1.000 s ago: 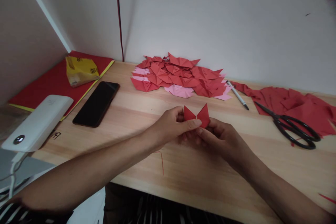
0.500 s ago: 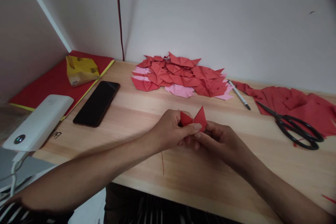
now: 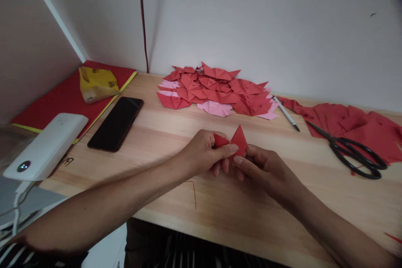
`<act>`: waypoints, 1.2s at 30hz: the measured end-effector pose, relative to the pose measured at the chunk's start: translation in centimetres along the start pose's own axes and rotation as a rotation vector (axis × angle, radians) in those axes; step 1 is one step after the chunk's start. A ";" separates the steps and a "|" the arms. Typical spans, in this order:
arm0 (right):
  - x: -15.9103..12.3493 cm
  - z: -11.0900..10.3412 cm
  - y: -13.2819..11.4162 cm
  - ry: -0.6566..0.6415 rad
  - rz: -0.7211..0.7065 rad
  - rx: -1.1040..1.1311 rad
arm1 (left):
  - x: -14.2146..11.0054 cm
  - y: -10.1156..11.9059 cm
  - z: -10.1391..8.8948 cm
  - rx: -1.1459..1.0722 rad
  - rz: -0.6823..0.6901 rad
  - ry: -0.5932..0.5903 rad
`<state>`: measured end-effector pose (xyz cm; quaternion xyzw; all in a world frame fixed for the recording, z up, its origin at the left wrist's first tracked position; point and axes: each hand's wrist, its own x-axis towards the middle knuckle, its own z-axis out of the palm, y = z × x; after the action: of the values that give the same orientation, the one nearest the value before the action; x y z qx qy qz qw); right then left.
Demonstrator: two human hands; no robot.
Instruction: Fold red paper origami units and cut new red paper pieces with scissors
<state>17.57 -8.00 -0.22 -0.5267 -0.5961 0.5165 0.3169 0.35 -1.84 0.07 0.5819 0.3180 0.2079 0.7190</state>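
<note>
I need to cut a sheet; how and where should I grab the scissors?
Take the scissors by their handle loops, probably from the near right: the loops lie nearest that side, the lower one largely over the table, while the blades point toward the white pen.

White power bank [image 3: 50, 144] is lying at the left of the desk [image 3: 160, 134], overlapping a yellow-edged red sheet [image 3: 48, 102], a white cable [image 3: 21, 191] trailing from it. Yellow packet [image 3: 99, 86] is resting on that sheet, and a dark-screened phone [image 3: 116, 123] is lying just to the right. Pen [image 3: 285, 112] and black scissors [image 3: 333, 139] are lying farther right; a dark red cord [image 3: 143, 19] is running down the wall [image 3: 276, 29].
</note>
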 end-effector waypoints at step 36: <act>0.1 -0.3 -0.4 -0.058 0.036 0.025 | 0.1 0.1 0.1 -0.051 0.015 -0.019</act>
<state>17.70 -7.80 0.24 -0.5180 -0.5892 0.5446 0.2967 0.52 -1.85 0.20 0.5678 0.3013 0.2156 0.7351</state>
